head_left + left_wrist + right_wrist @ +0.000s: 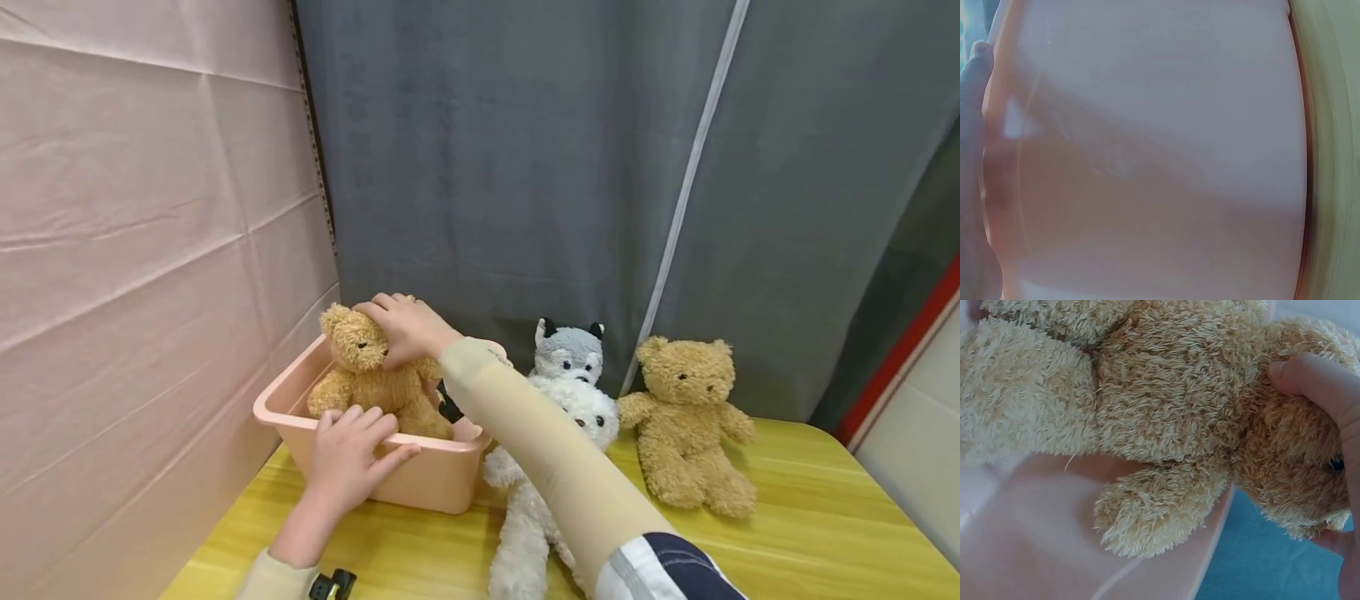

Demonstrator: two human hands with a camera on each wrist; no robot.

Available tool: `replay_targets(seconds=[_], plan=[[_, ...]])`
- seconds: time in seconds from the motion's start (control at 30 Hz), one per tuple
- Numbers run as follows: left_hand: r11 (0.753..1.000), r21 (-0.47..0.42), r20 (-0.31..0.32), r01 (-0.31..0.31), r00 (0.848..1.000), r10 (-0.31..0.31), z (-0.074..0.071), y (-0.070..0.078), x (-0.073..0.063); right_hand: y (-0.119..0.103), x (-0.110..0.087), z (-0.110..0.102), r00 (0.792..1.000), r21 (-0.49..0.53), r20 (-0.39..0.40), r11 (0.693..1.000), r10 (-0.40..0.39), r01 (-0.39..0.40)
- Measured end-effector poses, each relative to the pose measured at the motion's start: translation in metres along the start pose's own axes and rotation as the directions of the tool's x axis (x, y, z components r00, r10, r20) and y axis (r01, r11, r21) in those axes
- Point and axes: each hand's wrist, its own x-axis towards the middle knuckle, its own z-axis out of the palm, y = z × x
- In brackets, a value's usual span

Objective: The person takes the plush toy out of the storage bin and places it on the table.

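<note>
A light-brown teddy bear (378, 392) sits upright inside a pink plastic tub (442, 475). My right hand (408, 329) grips its head from the side; the right wrist view shows the thumb (1310, 378) pressed into the plush and a fingertip below the head. My left hand (348, 454) holds the tub's near rim, fingers over the edge and thumb stretched along the outside. In the left wrist view the tub's smooth outer wall (1160, 125) fills most of the picture, with part of the left hand (972, 156) along the rim.
Right of the tub, a white plush toy (525, 533) leans in front of a grey husky plush (568, 354), partly hidden by my right forearm. Another brown teddy bear (690, 425) sits farther right on the yellow wooden table (825, 517). A grey curtain (487, 167) hangs behind.
</note>
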Motion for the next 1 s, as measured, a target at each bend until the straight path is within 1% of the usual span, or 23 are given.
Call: replay_targets(seconds=[0.13, 0.33, 0.43, 0.53, 0.67, 0.8, 1.0], plan=[[1.000, 0.001, -0.009, -0.010, 1.000, 0.010, 0.001, -0.001, 0.002, 0.006, -0.001, -0.018, 0.998, -0.003, -0.060, 1.000, 0.000, 0.000], [1.000, -0.016, -0.003, -0.016, 1.000, 0.016, 0.003, -0.001, 0.003, 0.019, -0.005, -0.048, 0.990, -0.013, -0.144, 1.000, 0.004, -0.006], [1.000, -0.021, -0.014, -0.020, 1.000, 0.019, 0.005, -0.002, 0.003, 0.026, -0.007, -0.065, 0.983, -0.012, -0.184, 1.000, 0.015, -0.018], [0.999, -0.025, -0.031, -0.027, 0.999, 0.026, 0.007, -0.004, 0.004, 0.034, -0.010, -0.085, 0.978, -0.003, -0.206, 1.000, 0.029, -0.031], [0.999, -0.028, -0.037, -0.034, 0.999, 0.033, 0.007, -0.007, 0.005, 0.045, -0.017, -0.113, 0.974, 0.021, -0.220, 0.999, 0.049, -0.045], [0.999, -0.038, -0.024, -0.039, 0.999, 0.038, 0.009, -0.009, 0.009, 0.058, -0.028, -0.140, 0.967, 0.040, -0.246, 0.998, 0.066, -0.058], [0.998, -0.060, -0.003, -0.035, 0.999, 0.035, 0.013, -0.010, 0.011, 0.077, -0.050, -0.172, 0.953, 0.009, -0.294, 0.997, 0.078, -0.078]])
